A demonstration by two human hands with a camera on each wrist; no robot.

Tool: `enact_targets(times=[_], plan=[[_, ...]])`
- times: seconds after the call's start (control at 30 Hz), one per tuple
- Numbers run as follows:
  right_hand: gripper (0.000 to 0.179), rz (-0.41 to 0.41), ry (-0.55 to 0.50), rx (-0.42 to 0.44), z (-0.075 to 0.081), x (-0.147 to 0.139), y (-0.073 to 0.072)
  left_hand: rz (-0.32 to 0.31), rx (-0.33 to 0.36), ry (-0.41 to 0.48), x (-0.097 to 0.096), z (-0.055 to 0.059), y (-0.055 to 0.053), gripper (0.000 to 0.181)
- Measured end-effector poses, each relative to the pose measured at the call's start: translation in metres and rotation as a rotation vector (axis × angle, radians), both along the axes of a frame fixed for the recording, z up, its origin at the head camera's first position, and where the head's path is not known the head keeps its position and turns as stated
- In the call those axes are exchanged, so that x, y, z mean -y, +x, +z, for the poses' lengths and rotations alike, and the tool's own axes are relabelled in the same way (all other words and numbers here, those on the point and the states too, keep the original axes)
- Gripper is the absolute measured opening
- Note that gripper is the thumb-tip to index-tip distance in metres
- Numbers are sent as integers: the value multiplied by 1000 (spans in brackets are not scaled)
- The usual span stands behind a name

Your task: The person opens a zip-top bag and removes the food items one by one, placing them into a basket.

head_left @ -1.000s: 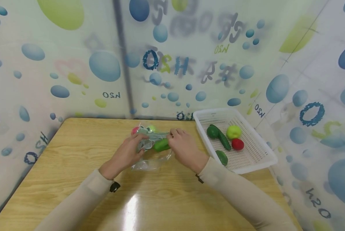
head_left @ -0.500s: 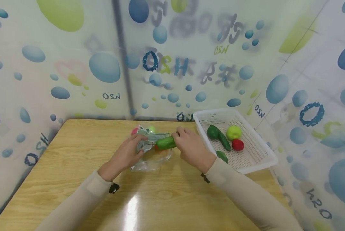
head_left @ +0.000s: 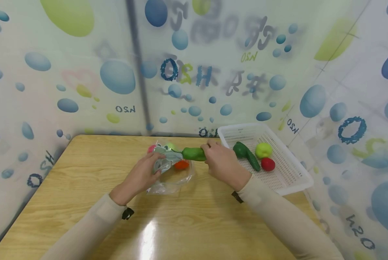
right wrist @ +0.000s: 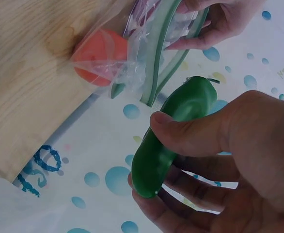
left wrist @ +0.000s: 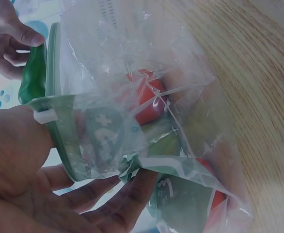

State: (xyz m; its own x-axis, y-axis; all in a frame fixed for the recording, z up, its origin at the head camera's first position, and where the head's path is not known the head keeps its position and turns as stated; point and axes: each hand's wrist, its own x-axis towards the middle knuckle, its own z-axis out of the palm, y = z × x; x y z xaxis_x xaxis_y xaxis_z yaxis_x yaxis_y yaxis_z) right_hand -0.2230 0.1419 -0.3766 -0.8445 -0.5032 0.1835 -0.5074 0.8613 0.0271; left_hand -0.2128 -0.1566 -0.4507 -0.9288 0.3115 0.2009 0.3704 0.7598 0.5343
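My left hand [head_left: 143, 169] holds a clear zip bag [left wrist: 132, 58] with a green-edged mouth, its fingers at the rim. Inside the bag lie a red-orange vegetable [right wrist: 101, 56] and other red and green pieces, partly hidden by the plastic. My right hand [head_left: 224, 162] grips a shiny green pepper [right wrist: 173, 141] between thumb and fingers, its thin stem toward the bag. In the head view the pepper sits just right of the bag's mouth. From the left wrist camera it shows right beside the green zip edge.
A white perforated basket [head_left: 298, 173] stands at the right of the wooden table [head_left: 83, 180]. In it are a dark green cucumber-like piece [head_left: 253, 160], a round dark green one [head_left: 239, 148], a yellow-green apple-like fruit [head_left: 263, 150] and a red piece [head_left: 267, 164]. Patterned curtains border the table.
My right hand has moved right with the green pepper, from over the bag to beside its mouth. More of the red-orange vegetable now shows. My left hand stays on the bag.
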Motion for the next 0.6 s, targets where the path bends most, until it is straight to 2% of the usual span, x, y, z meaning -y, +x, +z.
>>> enact_targets(times=[0.3, 0.43, 0.6], plan=[[48, -80, -73, 74, 8, -21, -10, -4, -24, -4, 1, -1, -1, 52], [48, -88, -119, 72, 7, -35, -15, -3, -24, -7, 1, 0, -1, 51], [46, -111, -172, 119, 6, -56, -23, -5, -24, -3, 0, 0, -1, 49]])
